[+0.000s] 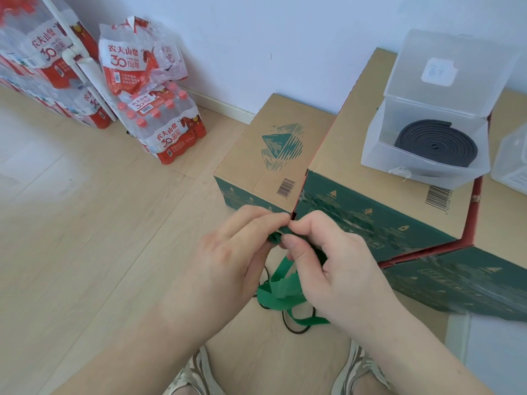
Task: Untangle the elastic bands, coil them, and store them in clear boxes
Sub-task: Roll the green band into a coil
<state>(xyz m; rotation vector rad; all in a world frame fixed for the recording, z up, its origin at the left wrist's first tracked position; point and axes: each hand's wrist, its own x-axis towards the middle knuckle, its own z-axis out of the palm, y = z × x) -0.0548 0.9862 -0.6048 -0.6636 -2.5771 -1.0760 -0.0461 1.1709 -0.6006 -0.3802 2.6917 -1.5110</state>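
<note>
My left hand (228, 252) and my right hand (330, 260) meet at the centre, both pinching the top end of a green elastic band (281, 289). The band's start is rolled tight between my fingertips, and the rest hangs down in loose folds toward the floor. A thin black elastic band (296, 327) lies tangled under the green one. At the right, an open clear box (422, 155) stands on a carton and holds a coiled black band (436, 143). The corner of a second clear box (510, 163) shows at the right edge.
Two cardboard cartons stand ahead, a small one (265, 155) and a large one (356, 178) bearing the boxes. Shrink-wrapped packs of water bottles (165, 126) are stacked by the wall at the left. My shoes (196, 372) show at the bottom on the wood floor.
</note>
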